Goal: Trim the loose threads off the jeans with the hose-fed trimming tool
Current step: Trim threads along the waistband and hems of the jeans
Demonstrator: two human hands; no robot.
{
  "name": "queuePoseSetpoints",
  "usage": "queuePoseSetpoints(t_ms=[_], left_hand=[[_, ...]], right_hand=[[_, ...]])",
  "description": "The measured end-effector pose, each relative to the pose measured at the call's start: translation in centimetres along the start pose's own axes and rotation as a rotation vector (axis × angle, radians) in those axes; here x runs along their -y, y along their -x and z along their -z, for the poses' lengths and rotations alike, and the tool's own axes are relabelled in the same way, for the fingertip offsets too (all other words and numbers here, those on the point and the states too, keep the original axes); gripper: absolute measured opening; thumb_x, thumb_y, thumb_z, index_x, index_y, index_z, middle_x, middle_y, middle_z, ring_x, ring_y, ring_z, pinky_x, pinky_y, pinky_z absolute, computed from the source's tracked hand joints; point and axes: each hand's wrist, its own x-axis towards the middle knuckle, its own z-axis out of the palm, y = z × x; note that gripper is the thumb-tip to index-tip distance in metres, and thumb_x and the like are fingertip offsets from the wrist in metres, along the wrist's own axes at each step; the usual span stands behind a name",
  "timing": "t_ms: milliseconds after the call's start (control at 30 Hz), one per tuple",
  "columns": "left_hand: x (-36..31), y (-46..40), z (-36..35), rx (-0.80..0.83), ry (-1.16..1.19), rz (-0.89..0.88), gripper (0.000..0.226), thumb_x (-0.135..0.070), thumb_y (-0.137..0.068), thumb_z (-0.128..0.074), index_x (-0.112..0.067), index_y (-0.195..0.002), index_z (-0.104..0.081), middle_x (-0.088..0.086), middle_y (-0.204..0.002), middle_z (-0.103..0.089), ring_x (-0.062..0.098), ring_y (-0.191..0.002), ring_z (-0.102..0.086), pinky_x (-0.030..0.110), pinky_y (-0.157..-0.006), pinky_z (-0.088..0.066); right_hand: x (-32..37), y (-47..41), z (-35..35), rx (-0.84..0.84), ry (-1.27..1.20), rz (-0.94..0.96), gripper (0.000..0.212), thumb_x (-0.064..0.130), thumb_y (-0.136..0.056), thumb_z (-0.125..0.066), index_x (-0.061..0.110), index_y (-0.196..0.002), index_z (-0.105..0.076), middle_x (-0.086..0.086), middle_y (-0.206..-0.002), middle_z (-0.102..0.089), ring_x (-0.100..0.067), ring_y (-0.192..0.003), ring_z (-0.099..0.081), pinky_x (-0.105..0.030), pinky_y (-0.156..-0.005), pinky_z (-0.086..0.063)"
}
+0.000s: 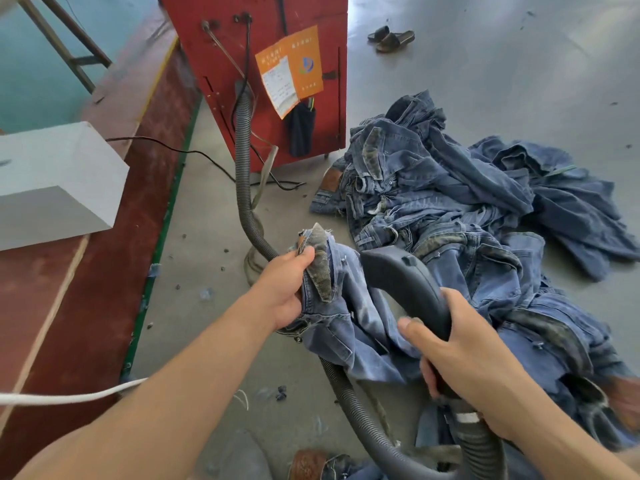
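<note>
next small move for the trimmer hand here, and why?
Probably swing the trimming tool leftward so its head meets the frayed waistband edge. The right hand grips the tool's handle, with the head close to the fabric but seemingly not on it. The left hand holds the jeans bunched up, with pale loose threads showing along the raised edge.

Sandals (391, 38) lie beyond the red cabinet (263, 64).

Bright, even daylight with soft shadows; wide-angle bending at edges, slight blur bottom right.
</note>
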Motion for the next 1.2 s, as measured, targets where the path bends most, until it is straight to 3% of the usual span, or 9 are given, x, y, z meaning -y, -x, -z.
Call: queuePoseSetpoints(t_ms=[67, 200, 333, 433, 700, 867, 967, 1100, 1200], left_hand=[[0.4, 0.0, -0.4, -0.013, 0.046, 0.030, 0.031, -0.019, -0.110, -0.046, -0.001, -0.128, -0.064, 0.020, -0.116, -0.074, 0.032, -0.105, -0.073, 0.043, -0.078, -0.062], [0.9, 0.5, -1.3, -0.029, 0.094, 0.038, 0.035, -0.020, -0.110, -0.047, 0.004, -0.129, -0.063, 0.023, -0.118, -0.073, 0.032, -0.108, -0.071, 0.045, -0.086, -0.059], [0.9, 1.2, -1.1, 0.022, 0.011, -0.014, 0.028, -0.026, -0.106, -0.057, -0.010, -0.127, -0.065, 0.017, -0.114, -0.076, 0.032, -0.105, -0.073, 0.046, -0.086, -0.061], [1.4, 1.6, -0.6, 0.057, -0.106, -0.067, 0.025, -0.007, -0.094, -0.070, -0.010, -0.119, -0.066, 0.016, -0.099, -0.078, 0.030, -0.086, -0.076, 0.041, -0.071, -0.063], [0.7, 1.6, -0.2, 0.095, -0.081, -0.071, 0.024, -0.016, -0.109, -0.048, -0.004, -0.117, -0.067, 0.013, -0.091, -0.078, 0.025, -0.077, -0.076, 0.038, -0.065, -0.064], [0.2, 1.9, -0.2, 0.097, 0.052, -0.038, 0.032, -0.019, -0.111, -0.042, -0.001, -0.129, -0.061, 0.021, -0.119, -0.073, 0.032, -0.097, -0.075, 0.046, -0.079, -0.064], [0.6, 2.2, -0.5, 0.128, 0.081, -0.004, 0.034, -0.021, -0.111, -0.041, -0.002, -0.133, -0.059, 0.021, -0.118, -0.073, 0.036, -0.104, -0.073, 0.049, -0.080, -0.063], [2.1, 2.5, -1.0, 0.214, -0.002, 0.062, 0.038, -0.022, -0.112, -0.037, 0.001, -0.138, -0.053, 0.027, -0.120, -0.070, 0.038, -0.099, -0.070, 0.061, -0.094, -0.054], [2.3, 2.6, -1.2, 0.254, -0.028, 0.055, 0.037, -0.022, -0.113, -0.036, -0.002, -0.135, -0.057, 0.026, -0.125, -0.069, 0.036, -0.103, -0.071, 0.053, -0.090, -0.060]], right_hand=[[0.2, 0.0, -0.1, -0.018, -0.202, -0.057, 0.023, 0.026, -0.099, -0.068, 0.011, -0.099, -0.051, -0.008, -0.062, -0.058, -0.026, -0.044, -0.051, -0.037, -0.046, -0.046], [0.9, 1.0, -0.9, 0.122, -0.451, -0.174, 0.020, 0.017, -0.097, -0.068, 0.008, -0.101, -0.051, -0.014, -0.076, -0.055, -0.026, -0.048, -0.047, -0.036, -0.048, -0.047], [0.9, 1.7, -1.9, 0.155, -0.415, -0.148, 0.018, 0.010, -0.096, -0.064, 0.008, -0.102, -0.047, -0.015, -0.075, -0.056, -0.026, -0.046, -0.045, -0.035, -0.046, -0.045], [1.0, 1.6, -1.9, 0.122, -0.374, -0.145, 0.017, 0.011, -0.095, -0.064, 0.010, -0.102, -0.048, -0.013, -0.073, -0.057, -0.026, -0.045, -0.046, -0.034, -0.044, -0.045], [1.6, 1.0, -0.5, 0.086, -0.343, -0.146, 0.021, 0.019, -0.097, -0.066, 0.010, -0.108, -0.051, -0.012, -0.070, -0.057, -0.027, -0.047, -0.046, -0.036, -0.045, -0.046], [1.9, 1.7, 0.1, 0.184, -0.185, -0.129, 0.016, 0.022, -0.097, -0.067, 0.018, -0.103, -0.052, -0.012, -0.069, -0.060, -0.028, -0.048, -0.051, -0.038, -0.046, -0.048], [1.9, 2.1, -0.7, 0.184, -0.080, -0.131, 0.016, 0.025, -0.098, -0.067, 0.021, -0.102, -0.052, -0.007, -0.066, -0.060, -0.029, -0.046, -0.053, -0.038, -0.045, -0.048], [2.7, 0.2, -1.5, 0.029, -0.001, -0.037, 0.017, 0.025, -0.099, -0.064, 0.018, -0.104, -0.049, -0.008, -0.058, -0.060, -0.026, -0.043, -0.055, -0.038, -0.044, -0.048], [3.2, -0.7, -0.1, -0.046, 0.011, 0.003, 0.019, 0.027, -0.100, -0.063, 0.019, -0.103, -0.046, -0.006, -0.052, -0.058, -0.025, -0.039, -0.054, -0.033, -0.039, -0.047]])
